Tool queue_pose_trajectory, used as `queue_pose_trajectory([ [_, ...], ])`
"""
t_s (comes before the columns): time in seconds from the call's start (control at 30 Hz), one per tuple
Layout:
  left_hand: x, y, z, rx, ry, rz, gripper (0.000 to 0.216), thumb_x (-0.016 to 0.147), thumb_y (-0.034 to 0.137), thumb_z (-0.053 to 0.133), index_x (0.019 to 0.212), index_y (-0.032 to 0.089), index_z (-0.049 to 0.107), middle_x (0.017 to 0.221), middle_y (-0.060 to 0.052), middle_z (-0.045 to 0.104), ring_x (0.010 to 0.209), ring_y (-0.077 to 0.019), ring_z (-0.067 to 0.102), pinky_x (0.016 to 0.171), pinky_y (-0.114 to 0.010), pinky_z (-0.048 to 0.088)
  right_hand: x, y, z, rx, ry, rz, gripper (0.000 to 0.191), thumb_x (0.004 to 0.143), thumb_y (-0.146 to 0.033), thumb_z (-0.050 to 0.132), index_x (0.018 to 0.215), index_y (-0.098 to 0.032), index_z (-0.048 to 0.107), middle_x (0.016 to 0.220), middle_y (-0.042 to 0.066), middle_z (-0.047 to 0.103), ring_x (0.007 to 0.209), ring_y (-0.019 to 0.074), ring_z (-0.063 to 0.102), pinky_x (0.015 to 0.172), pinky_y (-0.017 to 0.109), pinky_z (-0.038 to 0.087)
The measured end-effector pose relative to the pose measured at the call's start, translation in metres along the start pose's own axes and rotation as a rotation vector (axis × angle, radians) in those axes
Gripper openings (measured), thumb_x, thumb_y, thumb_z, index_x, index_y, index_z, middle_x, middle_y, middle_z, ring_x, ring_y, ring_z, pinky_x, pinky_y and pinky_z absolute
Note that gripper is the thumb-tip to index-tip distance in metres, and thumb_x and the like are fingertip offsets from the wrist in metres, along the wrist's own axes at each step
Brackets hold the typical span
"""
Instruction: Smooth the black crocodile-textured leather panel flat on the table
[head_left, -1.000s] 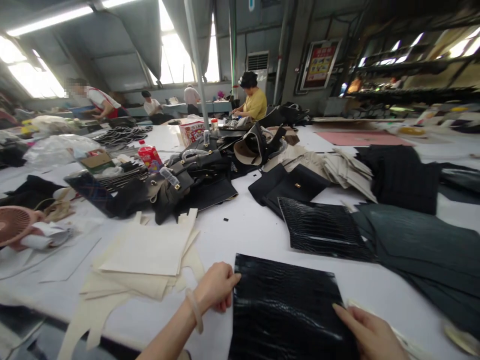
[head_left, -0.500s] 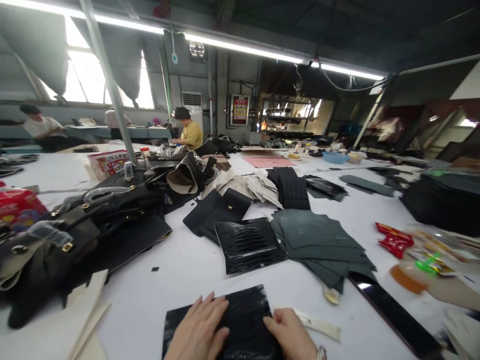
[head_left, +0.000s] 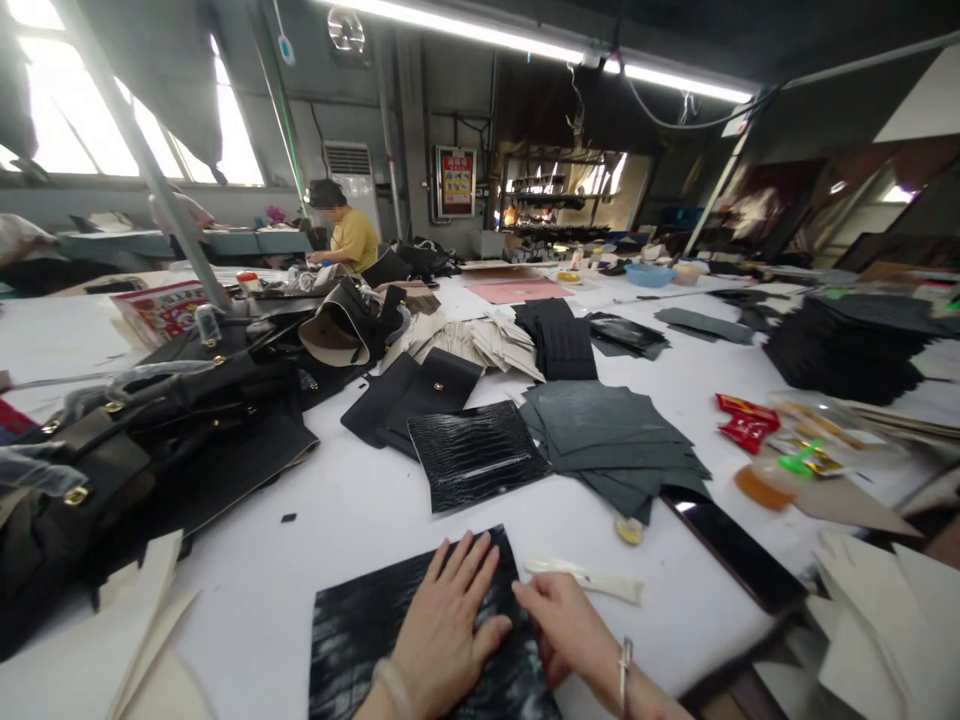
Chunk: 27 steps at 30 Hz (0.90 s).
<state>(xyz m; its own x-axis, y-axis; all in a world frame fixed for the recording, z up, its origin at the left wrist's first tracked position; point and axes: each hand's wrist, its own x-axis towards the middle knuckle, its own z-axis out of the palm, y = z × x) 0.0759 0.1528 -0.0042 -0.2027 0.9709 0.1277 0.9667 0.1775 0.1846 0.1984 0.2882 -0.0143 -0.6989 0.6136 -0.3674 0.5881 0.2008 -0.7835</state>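
Glossy black crocodile-embossed leather panel (head_left: 360, 640) lies flat on the white table (head_left: 360, 520) at the lower centre of the frame. We press our left hand (head_left: 450, 625) open on it, fingers spread, while our right hand (head_left: 566, 630), fingers loosely curled, touches its right edge. Just beyond our right hand lies a cream strip (head_left: 585, 578).

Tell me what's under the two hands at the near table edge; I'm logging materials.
A glossy black croc-embossed sheet lies under the left hand and right hand, flat on the white table. Anything beneath the sheet is hidden.
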Motion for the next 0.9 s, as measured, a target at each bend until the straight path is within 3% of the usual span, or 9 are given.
queue_pose_trajectory([
  [0.13,0.001,0.004,0.001,0.013,0.016,0.008,0.060,0.091,0.054,0.032,0.143,0.033,0.010,0.152,0.000,0.015,0.140,-0.0249,0.015,0.113,-0.056,0.026,-0.024,0.014,-0.005,0.170,-0.086,0.110,0.030,0.082,-0.044,0.037,0.079,-0.016,0.047,0.058,-0.001,0.054,0.041,0.0114,0.050,0.038,0.021,0.035],
  [0.3,-0.001,0.005,0.000,-0.018,-0.014,-0.016,0.056,0.090,0.058,0.029,0.142,0.039,0.015,0.153,0.001,0.014,0.141,-0.0244,0.012,0.113,-0.056,0.023,-0.048,0.040,-0.004,0.369,-0.127,0.100,0.031,0.071,-0.047,0.050,0.077,-0.017,0.045,0.060,-0.003,0.053,0.043,0.0077,0.049,0.038,0.017,0.035],
  [0.43,-0.003,0.005,-0.003,-0.048,-0.045,-0.033,0.057,0.090,0.059,0.030,0.142,0.038,0.018,0.153,-0.001,0.014,0.141,-0.0242,0.009,0.114,-0.056,0.018,-0.061,0.047,-0.011,0.144,-0.154,0.019,0.032,0.078,-0.048,0.042,0.070,-0.018,0.045,0.055,-0.004,0.049,0.041,0.0101,0.049,0.039,0.020,0.036],
  [0.5,-0.003,0.005,-0.004,-0.057,-0.051,-0.031,0.057,0.090,0.058,0.032,0.142,0.038,0.018,0.153,-0.001,0.013,0.141,-0.0241,0.008,0.115,-0.056,0.018,-0.064,0.039,-0.019,-0.064,-0.059,-0.084,0.034,0.085,-0.046,0.035,0.067,-0.018,0.045,0.054,-0.002,0.050,0.045,0.0106,0.049,0.044,0.022,0.038],
  [0.57,-0.004,0.005,-0.005,-0.061,-0.047,-0.031,0.058,0.090,0.057,0.033,0.142,0.038,0.018,0.153,-0.001,0.012,0.141,-0.0236,0.007,0.115,-0.055,0.016,-0.062,0.026,-0.025,-0.151,0.040,-0.195,0.036,0.089,-0.046,0.033,0.075,-0.019,0.051,0.066,0.001,0.058,0.061,0.0127,0.056,0.058,0.023,0.045],
  [0.63,-0.005,0.005,-0.004,-0.070,-0.043,-0.038,0.059,0.090,0.057,0.033,0.142,0.038,0.016,0.153,0.001,0.010,0.141,-0.0222,0.006,0.116,-0.053,0.014,-0.054,0.014,-0.023,-0.182,0.094,-0.334,0.038,0.092,-0.047,0.031,0.103,-0.020,0.055,0.100,0.005,0.064,0.094,0.0151,0.059,0.084,0.025,0.048],
  [0.7,-0.006,0.004,-0.003,-0.099,-0.039,-0.053,0.063,0.089,0.059,0.032,0.143,0.035,0.010,0.153,0.003,0.010,0.142,-0.0197,0.005,0.118,-0.050,0.011,-0.044,0.008,-0.013,-0.319,0.141,-0.539,0.048,0.093,-0.045,0.031,0.132,-0.018,0.040,0.135,0.007,0.047,0.124,0.0162,0.044,0.104,0.030,0.038],
  [0.77,-0.008,0.002,-0.001,-0.139,-0.036,-0.065,0.068,0.088,0.061,0.031,0.144,0.032,0.007,0.153,0.004,0.010,0.142,-0.0171,0.004,0.119,-0.046,0.008,-0.032,0.011,0.004,-0.569,0.246,-0.776,0.060,0.093,-0.045,0.035,0.143,-0.014,0.024,0.146,0.008,0.031,0.133,0.0193,0.032,0.108,0.035,0.037],
  [0.9,-0.011,-0.001,0.001,-0.178,-0.005,-0.046,0.068,0.089,0.055,0.034,0.145,0.025,0.009,0.153,0.001,0.010,0.141,-0.0157,0.003,0.119,-0.040,0.004,-0.018,0.027,0.033,-0.958,0.519,-1.057,0.088,0.083,-0.057,0.046,0.145,-0.006,0.012,0.143,0.013,0.036,0.127,0.0270,0.041,0.092,0.040,0.050],
])
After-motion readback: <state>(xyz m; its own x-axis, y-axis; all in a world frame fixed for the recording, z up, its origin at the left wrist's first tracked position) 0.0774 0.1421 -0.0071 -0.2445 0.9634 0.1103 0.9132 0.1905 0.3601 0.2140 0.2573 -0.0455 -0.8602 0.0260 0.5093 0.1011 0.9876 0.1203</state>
